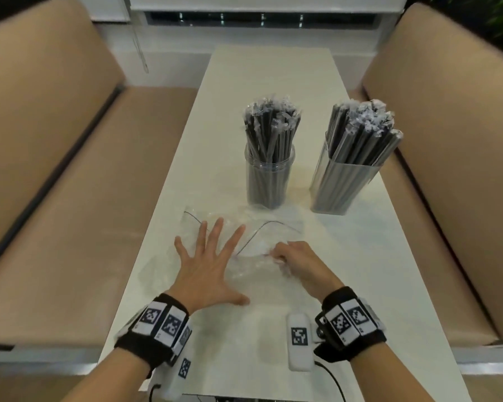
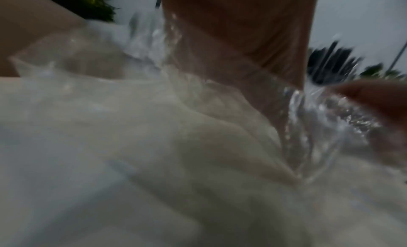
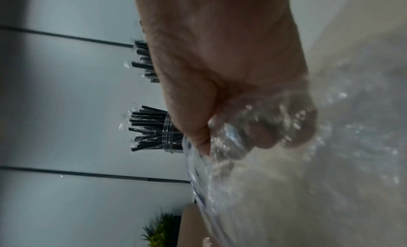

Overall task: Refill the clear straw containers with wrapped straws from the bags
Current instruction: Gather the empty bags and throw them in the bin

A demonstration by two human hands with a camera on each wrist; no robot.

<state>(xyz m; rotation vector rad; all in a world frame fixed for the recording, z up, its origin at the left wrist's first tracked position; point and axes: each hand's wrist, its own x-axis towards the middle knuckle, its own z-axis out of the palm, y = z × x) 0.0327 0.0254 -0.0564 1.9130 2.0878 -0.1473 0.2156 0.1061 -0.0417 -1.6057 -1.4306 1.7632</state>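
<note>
Two clear containers stand on the white table point(image 1: 273, 71), both packed with dark wrapped straws: a round one point(image 1: 269, 175) and a square one point(image 1: 341, 181) to its right. Crumpled clear plastic bags point(image 1: 253, 233) lie flat on the table in front of them. My left hand point(image 1: 209, 256) rests on the bags with its fingers spread and straight. My right hand point(image 1: 294, 259) has its fingers curled, gripping a bunch of bag plastic point(image 3: 253, 128). In the left wrist view the bag film point(image 2: 132, 94) fills the frame, blurred.
Tan padded benches run along both sides of the table, one at the left point(image 1: 55, 169) and one at the right point(image 1: 453, 140). A white wall with a dark slot point(image 1: 259, 18) is at the far end. Green plants point(image 3: 158, 233) stand beside a bench.
</note>
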